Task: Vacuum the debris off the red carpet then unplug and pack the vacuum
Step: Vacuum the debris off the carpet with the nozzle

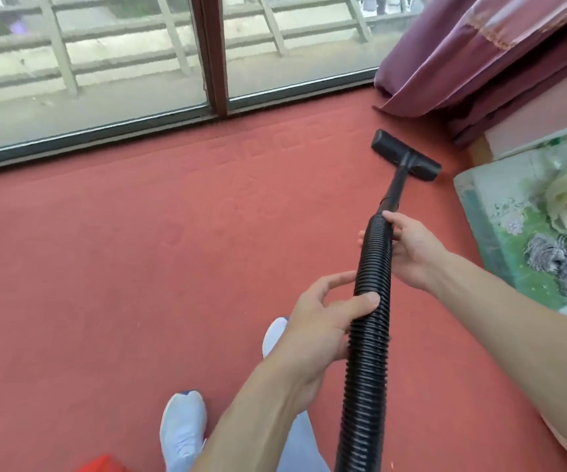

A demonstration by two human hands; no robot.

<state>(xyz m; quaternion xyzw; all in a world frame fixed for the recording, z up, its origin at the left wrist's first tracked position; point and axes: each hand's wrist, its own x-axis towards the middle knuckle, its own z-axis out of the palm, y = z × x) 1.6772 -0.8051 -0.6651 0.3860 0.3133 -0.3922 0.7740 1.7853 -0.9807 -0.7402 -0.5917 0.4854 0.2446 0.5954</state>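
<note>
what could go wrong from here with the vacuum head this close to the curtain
1. The floor head sits near the curtain hem lying on the red carpet; a push forward might suck the fabric in.
2. The left hand and right hand both grip the flexible hose, not the rigid tube, so steering may be sloppy.
3. The fluffy cloth on the bedding to the right could snag if the head swings that way.

We wear pale, whitish knit sneakers, the left shoe [183, 427] and the right shoe [273, 335], each with blue trim at its tip. Light blue-grey trousers [301, 444] cover our leg. Our forearms are bare down to the left hand [316, 321] and the right hand [411, 250].
</note>
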